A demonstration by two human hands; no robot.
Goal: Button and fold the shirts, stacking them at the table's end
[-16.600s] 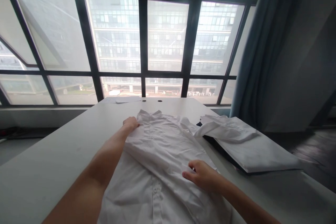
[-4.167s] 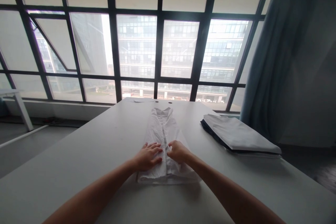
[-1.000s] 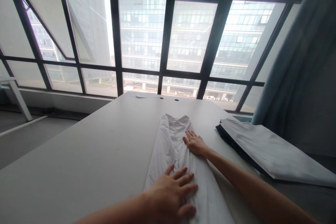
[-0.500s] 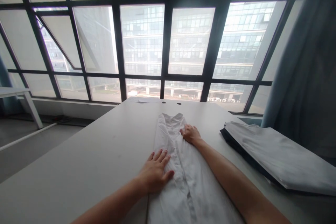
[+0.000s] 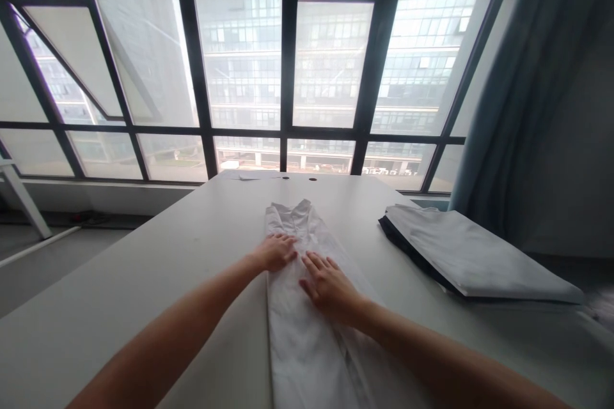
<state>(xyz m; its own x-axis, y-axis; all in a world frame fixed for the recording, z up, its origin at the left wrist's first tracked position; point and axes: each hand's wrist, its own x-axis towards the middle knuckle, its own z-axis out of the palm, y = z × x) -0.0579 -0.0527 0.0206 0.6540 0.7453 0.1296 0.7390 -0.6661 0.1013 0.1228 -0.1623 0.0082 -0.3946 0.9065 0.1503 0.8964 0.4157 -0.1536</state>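
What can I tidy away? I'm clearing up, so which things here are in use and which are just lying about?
In use: white button shirt, folded lengthwise; left hand and right hand, flat on it.
Lying about: folded pale cloth on the table; paper at the far edge.

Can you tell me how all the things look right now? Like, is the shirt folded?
White shirt: folded into a long narrow strip, lying flat, collar farthest away.
Left hand: open, resting on the shirt.
Right hand: open, fingers spread on the shirt.
Pale cloth pile: folded flat, dark layer underneath.
Blue-grey curtain: hanging down.
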